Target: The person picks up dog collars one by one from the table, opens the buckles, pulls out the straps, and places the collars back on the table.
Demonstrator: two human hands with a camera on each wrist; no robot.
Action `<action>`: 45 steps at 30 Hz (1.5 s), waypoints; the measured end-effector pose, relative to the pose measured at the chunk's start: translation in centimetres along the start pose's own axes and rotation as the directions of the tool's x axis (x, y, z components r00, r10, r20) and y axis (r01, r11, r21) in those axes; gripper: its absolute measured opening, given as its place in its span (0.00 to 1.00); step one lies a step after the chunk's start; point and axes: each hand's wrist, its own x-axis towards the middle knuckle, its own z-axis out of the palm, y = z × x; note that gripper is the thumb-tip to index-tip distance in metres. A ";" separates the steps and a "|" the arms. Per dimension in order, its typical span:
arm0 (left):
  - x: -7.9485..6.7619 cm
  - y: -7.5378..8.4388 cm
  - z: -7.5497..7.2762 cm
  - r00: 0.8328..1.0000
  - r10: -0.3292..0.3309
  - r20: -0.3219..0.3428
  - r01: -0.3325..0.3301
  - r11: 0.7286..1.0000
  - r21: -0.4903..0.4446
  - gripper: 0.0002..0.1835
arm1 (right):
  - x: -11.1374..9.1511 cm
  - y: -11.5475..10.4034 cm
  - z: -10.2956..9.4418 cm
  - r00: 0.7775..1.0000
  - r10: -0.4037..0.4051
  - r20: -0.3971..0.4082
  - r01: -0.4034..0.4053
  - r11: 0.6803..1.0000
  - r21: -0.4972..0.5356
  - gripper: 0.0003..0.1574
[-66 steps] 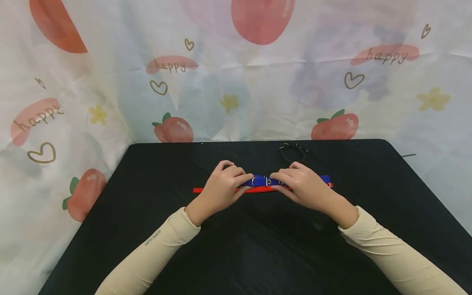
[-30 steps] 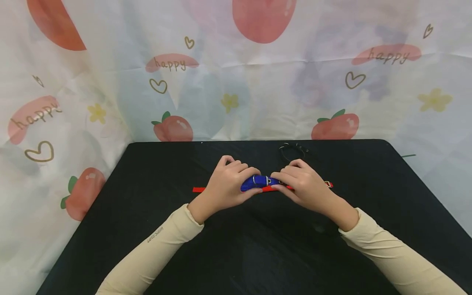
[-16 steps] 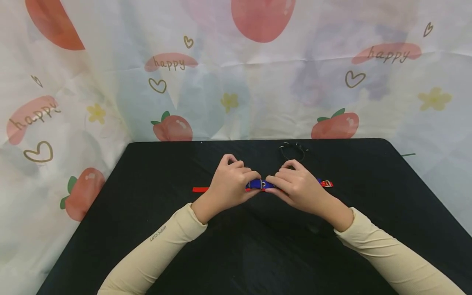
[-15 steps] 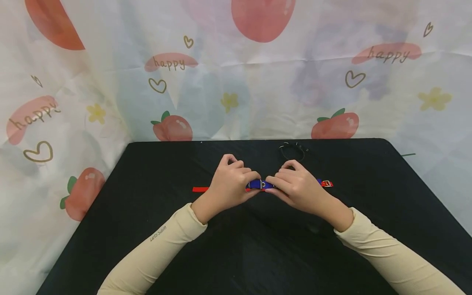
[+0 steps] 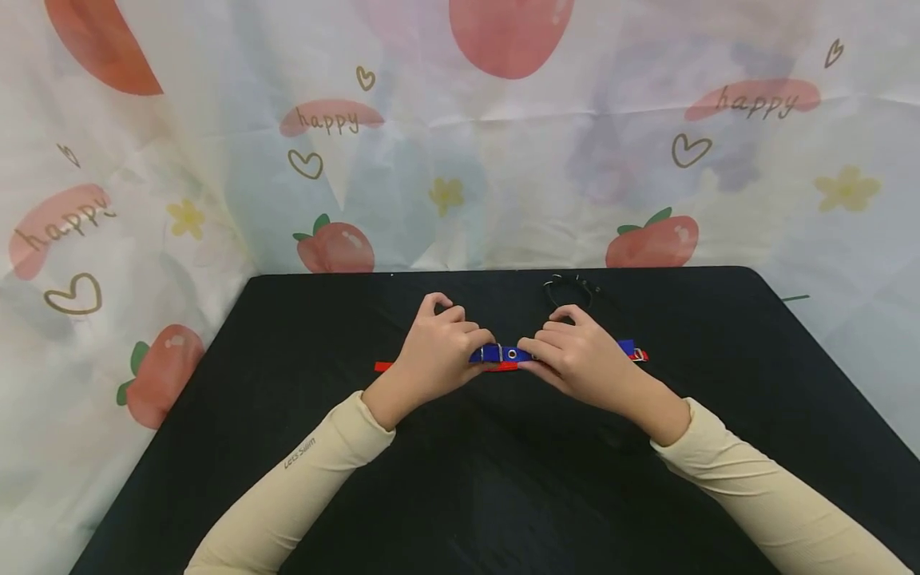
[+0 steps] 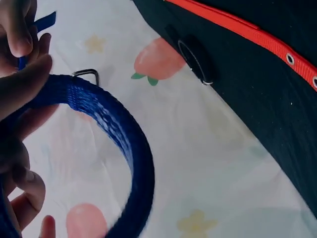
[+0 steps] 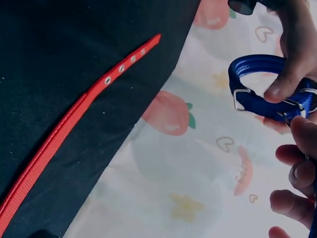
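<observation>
Over the black table [image 5: 503,487], at the centre of the head view, the left hand [image 5: 437,351] and right hand [image 5: 575,355] pinch a blue collar [image 5: 491,354] between thumbs and curled fingers. Its exposed stretch runs left to right between the 2 hands, touching both, so neither is nearer. Dark, ribbed webbing bends into a loop in the left wrist view. A metal buckle [image 5: 500,352] sits nearer the left fingertips, 1 round eyelet [image 5: 513,354] nearer the right.

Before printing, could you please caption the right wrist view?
Looped blue woven collar held aloft, long red eyeleted strap on black table.
</observation>
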 end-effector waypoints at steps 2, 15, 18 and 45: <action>-0.1 -0.3 -0.2 1.000 -0.021 0.008 0.021 0.999 -0.050 0.15 | -0.1 0.2 -0.1 0.999 0.033 0.021 -0.033 0.999 0.006 0.33; -0.6 0.2 -0.2 0.996 -0.050 -0.069 0.031 0.968 -0.249 0.12 | 0.1 -0.1 0.3 0.992 0.123 0.012 -0.124 0.985 0.123 0.33; -0.7 0.2 -0.2 0.995 -0.053 -0.082 0.032 0.969 -0.246 0.12 | 0.3 -0.1 0.4 0.994 0.107 -0.025 -0.103 0.986 0.130 0.30; -0.5 1.2 0.3 0.962 0.031 -0.271 -0.037 0.999 -0.017 0.10 | 0.7 -0.2 -0.2 0.995 0.053 -0.084 -0.042 0.991 0.128 0.28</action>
